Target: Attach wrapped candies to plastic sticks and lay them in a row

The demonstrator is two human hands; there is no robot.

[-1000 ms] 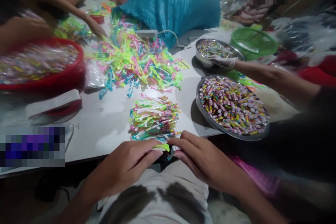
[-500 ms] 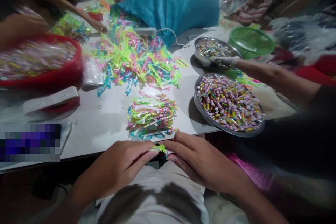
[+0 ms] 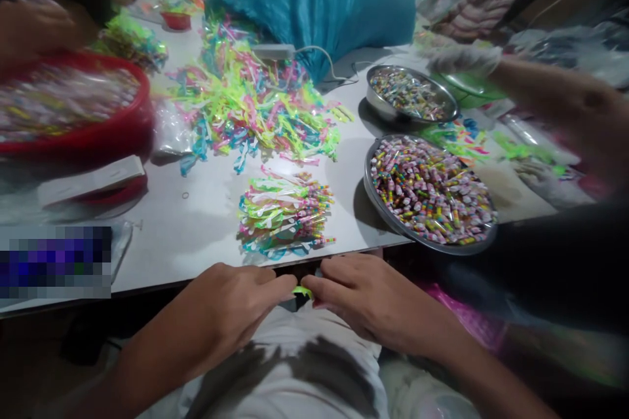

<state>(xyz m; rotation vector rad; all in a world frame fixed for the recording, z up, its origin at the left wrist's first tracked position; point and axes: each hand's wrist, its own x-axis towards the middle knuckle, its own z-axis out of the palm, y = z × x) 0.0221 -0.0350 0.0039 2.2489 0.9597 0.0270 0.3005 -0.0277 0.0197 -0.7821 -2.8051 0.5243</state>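
My left hand (image 3: 236,298) and my right hand (image 3: 358,294) meet just off the table's front edge, above my lap. Thumb and fingers of each are closed on a small lime-green plastic piece (image 3: 303,291), mostly hidden by the fingertips. Beyond them, on the white table (image 3: 196,229), lies a neat stack of colourful plastic pieces with striped candy tubes (image 3: 285,216) at their right ends. Behind that spreads a loose heap of neon plastic pieces (image 3: 255,105). To the right, a steel bowl (image 3: 374,209) is full of small wrapped candies (image 3: 427,190).
A second steel bowl (image 3: 386,107) of candies stands farther back, near a co-worker's gloved hand (image 3: 464,60). At left are a red basin (image 3: 122,124) and a white box-like strip (image 3: 91,181). A big blue bag (image 3: 339,0) fills the back.
My fingertips have closed further over the green piece, covering more of it. The co-worker's gloved hand has lifted from the rear bowl and moved away to the right.
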